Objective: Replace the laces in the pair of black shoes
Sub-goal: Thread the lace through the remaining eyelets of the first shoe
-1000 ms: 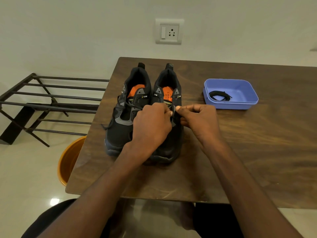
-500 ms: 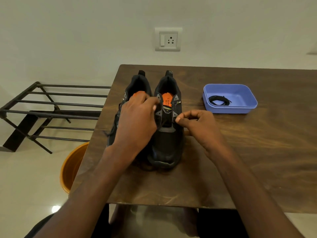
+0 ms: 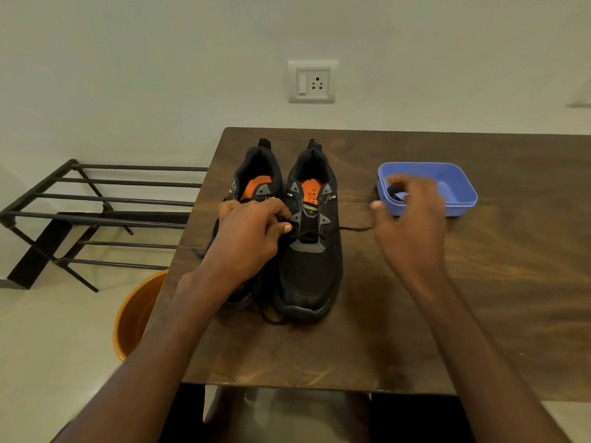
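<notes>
Your right hand (image 3: pixel 411 225) is over the near-left corner of the blue tray (image 3: pixel 460 183) — fingers curled down at the coiled lace (image 3: pixel 396 191) inside. The frame is blurred there, so I can't tell if that grip has closed on the coil or is only at it.

Your left hand (image 3: pixel 252 238) sits on the shoes (image 3: pixel 307 238), fingers curled at the lower eyelets of the right shoe, pinching what looks like the lace end on that side.

The relation that matters: a second lace (image 3: pixel 355 229) runs from the right shoe's lower eyelets out across the worktop (image 3: pixel 415 314) toward the tray, long axis left-right, nearly straight. Its free end lies just under and left of your right hand, near the thumb. So two laces are within reach of one hand — one in the tray, one on the worktop below it.

- Right hand is the nearer to both; left is committed at the eyelets.
- The upper eyelets of the right shoe look bare; only the bottom row is threaded. The left shoe is mostly hidden behind your left hand, lacing unclear.
- Shoes stand side by side, toes toward you, well left of the tray.

My read: the strand on the worktop is your working one — pull along its axis, rightward, not up, or the shoe will skid.
</notes>
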{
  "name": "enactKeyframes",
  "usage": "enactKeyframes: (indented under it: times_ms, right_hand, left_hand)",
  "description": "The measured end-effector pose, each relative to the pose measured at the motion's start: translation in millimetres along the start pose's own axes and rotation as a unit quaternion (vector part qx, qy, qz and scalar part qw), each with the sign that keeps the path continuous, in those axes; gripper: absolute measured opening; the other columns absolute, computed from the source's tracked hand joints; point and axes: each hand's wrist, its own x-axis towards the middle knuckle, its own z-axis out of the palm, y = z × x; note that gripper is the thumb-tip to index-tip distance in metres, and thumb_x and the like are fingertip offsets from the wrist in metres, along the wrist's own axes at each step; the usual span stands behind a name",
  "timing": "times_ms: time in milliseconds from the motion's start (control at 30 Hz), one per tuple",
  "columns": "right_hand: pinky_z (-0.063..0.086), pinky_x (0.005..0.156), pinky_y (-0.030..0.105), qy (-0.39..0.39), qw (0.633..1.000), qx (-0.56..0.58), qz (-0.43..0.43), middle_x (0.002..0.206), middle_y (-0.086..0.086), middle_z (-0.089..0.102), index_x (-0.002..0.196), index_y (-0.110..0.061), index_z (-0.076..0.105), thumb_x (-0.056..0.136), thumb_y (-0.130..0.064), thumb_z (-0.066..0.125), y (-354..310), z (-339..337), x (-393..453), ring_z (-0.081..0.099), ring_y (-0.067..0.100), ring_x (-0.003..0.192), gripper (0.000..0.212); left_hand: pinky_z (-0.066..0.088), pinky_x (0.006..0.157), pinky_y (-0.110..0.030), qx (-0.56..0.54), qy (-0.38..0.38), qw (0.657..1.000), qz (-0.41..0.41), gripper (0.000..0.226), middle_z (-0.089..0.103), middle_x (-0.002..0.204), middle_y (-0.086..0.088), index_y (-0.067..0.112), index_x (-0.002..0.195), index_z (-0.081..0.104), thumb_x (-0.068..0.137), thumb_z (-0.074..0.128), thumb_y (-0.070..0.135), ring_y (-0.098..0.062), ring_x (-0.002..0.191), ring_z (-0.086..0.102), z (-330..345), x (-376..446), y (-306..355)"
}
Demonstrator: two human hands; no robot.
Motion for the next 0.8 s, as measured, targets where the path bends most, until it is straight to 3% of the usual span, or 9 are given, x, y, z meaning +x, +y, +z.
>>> enactKeyframes:
  times_ms: [100,167,233,300,400,533,600,667,800]
  right_hand:
    - [0.049,0.097,0.046,-0.177,0.983,-0.035,-0.038,0.118,-0.007,0.063,0.100,-0.036,0.070,0.089,-0.043,0.076,-15,15,-10,0.056,0.016,0.113,0.013]
    - [0.053,0.090,0.042,-0.220,0.975,-0.009,-0.027,0.105,-0.011,0.066,0.084,-0.036,0.068,0.089,-0.038,0.077,-18,22,-14,0.061,0.010,0.099,0.011]
    - [0.055,0.084,0.030,-0.171,0.984,0.053,0.016,0.095,-0.013,0.069,0.084,-0.033,0.068,0.093,-0.027,0.075,-16,19,-10,0.063,0.004,0.089,0.013]
    - [0.051,0.080,0.019,-0.036,0.988,0.118,0.096,0.095,-0.013,0.070,0.094,-0.028,0.072,0.097,-0.023,0.069,-7,7,0,0.065,0.004,0.091,0.007]
    - [0.050,0.090,0.035,0.105,0.984,0.057,0.134,0.112,-0.004,0.064,0.096,-0.025,0.068,0.097,-0.023,0.067,8,-5,8,0.062,0.022,0.107,0.002]
    - [0.043,0.096,0.047,-0.011,0.995,-0.096,-0.020,0.129,-0.003,0.053,0.113,-0.030,0.067,0.090,-0.044,0.074,-7,4,-5,0.046,0.023,0.125,0.028]
    - [0.044,0.098,0.048,-0.115,0.987,-0.102,-0.055,0.124,-0.009,0.055,0.098,-0.036,0.071,0.087,-0.054,0.073,-19,16,-10,0.048,0.016,0.121,0.021]
    - [0.049,0.097,0.049,-0.192,0.980,-0.045,-0.024,0.111,-0.012,0.060,0.080,-0.035,0.066,0.090,-0.046,0.074,-22,24,-12,0.055,0.012,0.109,0.017]
    - [0.051,0.086,0.034,-0.103,0.990,0.062,0.077,0.098,-0.008,0.067,0.090,-0.026,0.068,0.101,-0.025,0.064,-6,10,0,0.064,0.013,0.097,0.012]
  left_hand:
    - [0.044,0.106,-0.055,-0.032,0.001,0.999,0.002,0.011,0.067,0.078,0.018,0.033,0.104,0.069,0.097,0.069,0.025,-0.004,0.089,0.064,1,0,-3]
    - [0.044,0.106,-0.055,-0.039,0.003,0.999,0.004,0.009,0.067,0.079,0.018,0.033,0.097,0.068,0.097,0.069,0.024,-0.002,0.087,0.064,1,0,-2]
    - [0.045,0.105,-0.055,-0.042,0.001,0.999,0.000,0.013,0.067,0.081,0.018,0.034,0.092,0.067,0.097,0.068,0.023,-0.003,0.088,0.063,1,0,-3]
    - [0.045,0.105,-0.056,-0.045,-0.006,0.999,-0.005,0.017,0.066,0.081,0.019,0.034,0.089,0.065,0.098,0.067,0.019,-0.002,0.087,0.063,1,0,-3]
    - [0.047,0.103,-0.057,-0.048,-0.005,0.999,-0.002,0.019,0.066,0.077,0.019,0.034,0.088,0.065,0.097,0.067,0.018,-0.002,0.083,0.063,1,-1,-2]
    - [0.047,0.102,-0.056,-0.046,-0.003,0.999,0.000,0.018,0.066,0.075,0.017,0.034,0.086,0.064,0.097,0.068,0.021,-0.004,0.080,0.063,3,-1,-1]
    - [0.048,0.100,-0.056,-0.048,-0.004,0.999,-0.001,0.017,0.066,0.075,0.016,0.034,0.087,0.064,0.097,0.067,0.020,-0.003,0.081,0.063,3,-1,-1]
    - [0.048,0.099,-0.056,-0.043,-0.001,0.999,0.004,0.018,0.065,0.074,0.017,0.034,0.087,0.063,0.098,0.066,0.020,-0.003,0.080,0.062,3,-1,-2]
    - [0.047,0.101,-0.056,-0.028,-0.006,1.000,0.008,0.017,0.065,0.076,0.016,0.033,0.089,0.063,0.098,0.065,0.020,-0.006,0.082,0.063,2,-1,-2]
